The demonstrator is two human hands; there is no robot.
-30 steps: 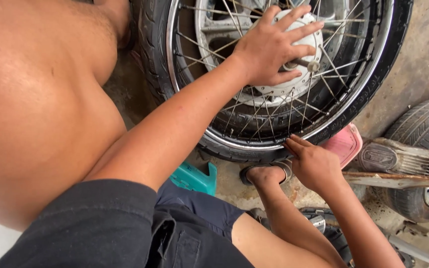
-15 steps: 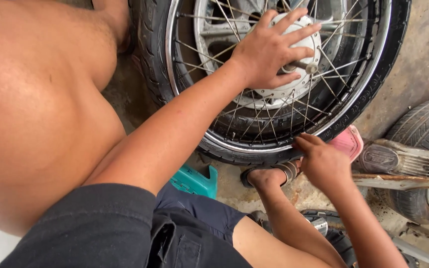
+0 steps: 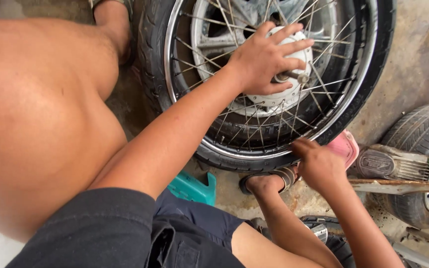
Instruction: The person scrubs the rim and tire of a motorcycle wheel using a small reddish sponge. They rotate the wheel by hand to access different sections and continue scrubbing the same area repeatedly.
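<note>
A spoked motorcycle wheel with a black tyre (image 3: pixel 373 74) and a chrome rim (image 3: pixel 254 151) stands upright on the concrete in front of me. My left hand (image 3: pixel 264 59) reaches across the spokes and grips the silver hub (image 3: pixel 274 99), fingers spread over it next to the axle end (image 3: pixel 294 77). My right hand (image 3: pixel 319 166) is at the wheel's lowest part, with its bunched fingertips pressed on the rim and tyre edge. My sandalled foot (image 3: pixel 269 181) is planted just below the tyre.
My bare leg (image 3: pixel 40 129) fills the left of the view. A teal plastic stool (image 3: pixel 192 187) sits under me. A pink object (image 3: pixel 343 146) lies behind my right hand. At the right are another tyre (image 3: pixel 423 134), a grey footrest part (image 3: pixel 388 164) and a rusty bar (image 3: pixel 403 186).
My right hand has shifted slightly right along the bottom of the rim and its fingers have bunched together. My left hand has stayed on the hub.
</note>
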